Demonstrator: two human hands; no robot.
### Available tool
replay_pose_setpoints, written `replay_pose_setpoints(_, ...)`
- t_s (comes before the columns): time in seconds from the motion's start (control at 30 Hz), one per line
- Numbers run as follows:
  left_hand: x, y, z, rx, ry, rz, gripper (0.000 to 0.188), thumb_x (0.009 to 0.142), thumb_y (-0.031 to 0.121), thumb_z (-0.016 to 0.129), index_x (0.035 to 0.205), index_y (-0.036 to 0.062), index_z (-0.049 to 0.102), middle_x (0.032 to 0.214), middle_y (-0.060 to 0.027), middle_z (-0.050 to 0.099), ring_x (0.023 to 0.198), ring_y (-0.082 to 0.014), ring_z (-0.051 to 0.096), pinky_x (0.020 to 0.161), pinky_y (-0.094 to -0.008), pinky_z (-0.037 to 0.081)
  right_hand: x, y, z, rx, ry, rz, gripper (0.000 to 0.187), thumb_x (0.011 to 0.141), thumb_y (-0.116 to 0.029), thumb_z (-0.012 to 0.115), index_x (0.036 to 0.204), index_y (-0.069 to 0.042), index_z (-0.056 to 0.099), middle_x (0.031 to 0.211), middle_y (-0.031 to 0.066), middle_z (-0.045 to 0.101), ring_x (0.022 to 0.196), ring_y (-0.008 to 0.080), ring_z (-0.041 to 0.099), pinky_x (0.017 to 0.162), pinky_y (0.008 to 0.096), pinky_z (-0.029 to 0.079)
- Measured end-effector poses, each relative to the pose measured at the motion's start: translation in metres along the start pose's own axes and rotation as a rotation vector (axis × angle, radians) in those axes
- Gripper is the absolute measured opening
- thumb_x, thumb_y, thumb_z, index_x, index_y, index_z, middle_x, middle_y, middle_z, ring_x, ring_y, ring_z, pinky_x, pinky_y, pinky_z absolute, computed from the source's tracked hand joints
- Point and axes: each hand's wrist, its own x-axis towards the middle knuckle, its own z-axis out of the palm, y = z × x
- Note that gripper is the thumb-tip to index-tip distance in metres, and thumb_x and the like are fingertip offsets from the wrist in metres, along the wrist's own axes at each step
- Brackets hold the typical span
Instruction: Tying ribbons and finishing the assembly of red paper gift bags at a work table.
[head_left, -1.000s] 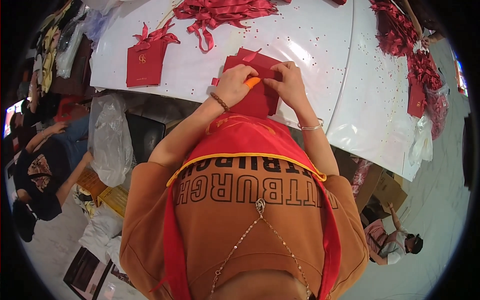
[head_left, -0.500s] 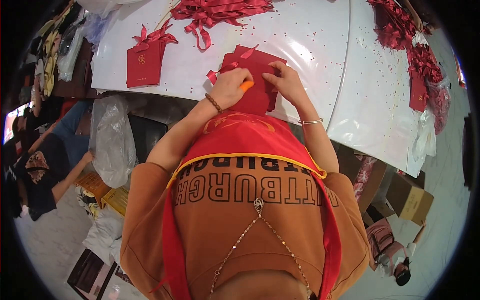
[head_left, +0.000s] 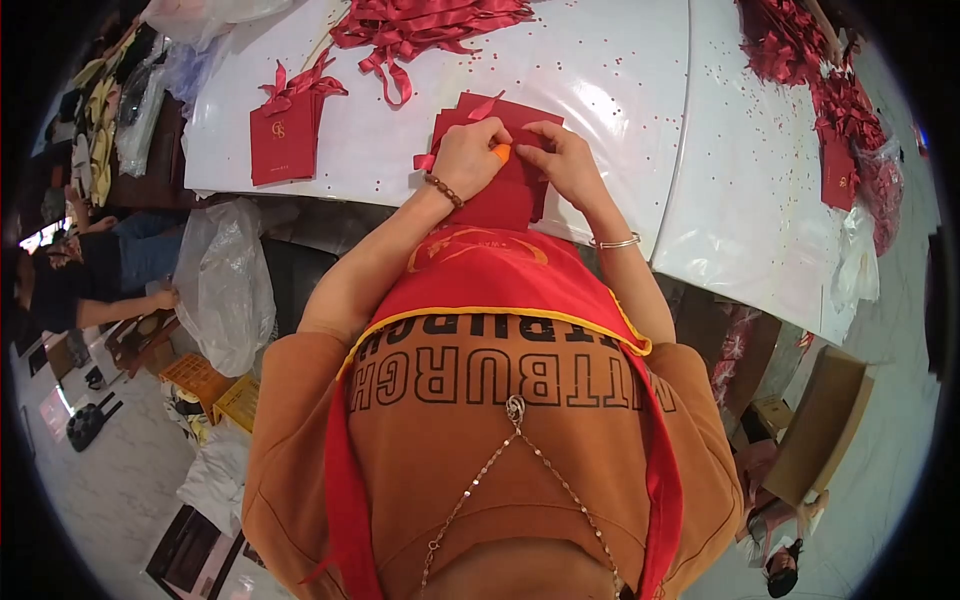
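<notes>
A stack of flat red paper pieces [head_left: 520, 188], bags or cards, lies at the table's near edge in front of me. My left hand [head_left: 472, 160], with a beaded bracelet, is closed over the stack, its fingertips at a small orange thing [head_left: 502, 153] whose kind I cannot make out. Beside it my right hand [head_left: 568, 168] has thumb and forefinger bent together over the stack; what lies between them is hidden. A red ribbon [head_left: 486, 107] sticks up beyond my left hand. Another red ribbon end [head_left: 424, 161] shows left of that hand.
A pile of red ribbons [head_left: 430, 28] lies on the white table [head_left: 610, 215], among scattered red dots. Far left are finished-looking red pieces [head_left: 283, 140] with ribbon loops. More ribboned pieces [head_left: 838, 115] heap at right. A person's arm [head_left: 130, 305] reaches a clear plastic bag [head_left: 225, 285].
My left hand has shifted slightly right and up, closer to my right hand. The right hand has moved slightly left. At right, the cardboard box and the person behind it have changed position.
</notes>
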Motion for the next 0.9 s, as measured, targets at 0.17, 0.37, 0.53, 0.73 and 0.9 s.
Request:
replay_pose_setpoints(0.17, 0.006, -0.001, 0.001, 0.095, -0.010, 0.039, 0.008, 0.069, 0.008, 0.059, 0.076, 0.0034, 0.060, 0.068, -0.0146, 0.062, 0.065, -0.0316, 0.060, 0.058, -0.0389, 0.047, 0.003, 0.010, 0.003, -0.110, 0.094, -0.142, 0.031, 0.076, -0.014, 0.064, 0.104, -0.003, 0.059, 0.090, 0.0134, 0.063, 0.075, 0.0240, 0.061, 0.068, 0.0320, 0.047)
replay_pose_setpoints(0.37, 0.014, 0.005, -0.005, 0.276, -0.053, 0.125, 0.017, 0.070, 0.004, 0.059, 0.087, 0.0008, 0.058, 0.064, -0.0115, 0.060, 0.055, -0.0174, 0.058, 0.051, -0.0296, 0.045, -0.004, 0.002, 0.010, -0.202, 0.216, -0.289, 0.028, 0.074, -0.012, 0.064, 0.100, -0.005, 0.058, 0.091, 0.0143, 0.061, 0.082, 0.0312, 0.058, 0.071, 0.0359, 0.047)
replay_pose_setpoints(0.53, 0.012, 0.007, -0.012, -0.354, -0.149, -0.313, 0.035, 0.071, -0.002, 0.058, 0.105, 0.0031, 0.049, 0.060, -0.0028, 0.055, 0.050, -0.0090, 0.050, 0.043, -0.0220, 0.039, -0.003, 0.001, 0.008, -0.298, 0.208, -0.440, 0.031, 0.074, -0.008, 0.065, 0.103, -0.003, 0.056, 0.089, 0.0131, 0.062, 0.068, 0.0185, 0.059, 0.058, 0.0287, 0.047)
replay_pose_setpoints(0.73, 0.010, 0.003, -0.020, -0.400, -0.198, -0.331, 0.026, 0.073, -0.003, 0.056, 0.098, 0.0002, 0.053, 0.062, -0.0034, 0.055, 0.046, -0.0070, 0.047, 0.040, -0.0189, 0.035, -0.004, 0.002, 0.008, -0.207, 0.109, -0.397, 0.029, 0.076, -0.008, 0.064, 0.104, -0.003, 0.056, 0.085, 0.0087, 0.060, 0.067, 0.0132, 0.056, 0.057, 0.0257, 0.046)
replay_pose_setpoints(0.9, 0.011, 0.006, -0.027, -0.481, -0.248, -0.400, 0.022, 0.074, -0.003, 0.053, 0.096, 0.0001, 0.054, 0.063, -0.0046, 0.057, 0.045, -0.0058, 0.046, 0.039, -0.0171, 0.033, -0.004, 0.003, 0.011, -0.036, 0.067, -0.323, 0.027, 0.079, -0.009, 0.063, 0.105, -0.004, 0.057, 0.083, 0.0039, 0.058, 0.065, 0.0085, 0.052, 0.056, 0.0228, 0.045)
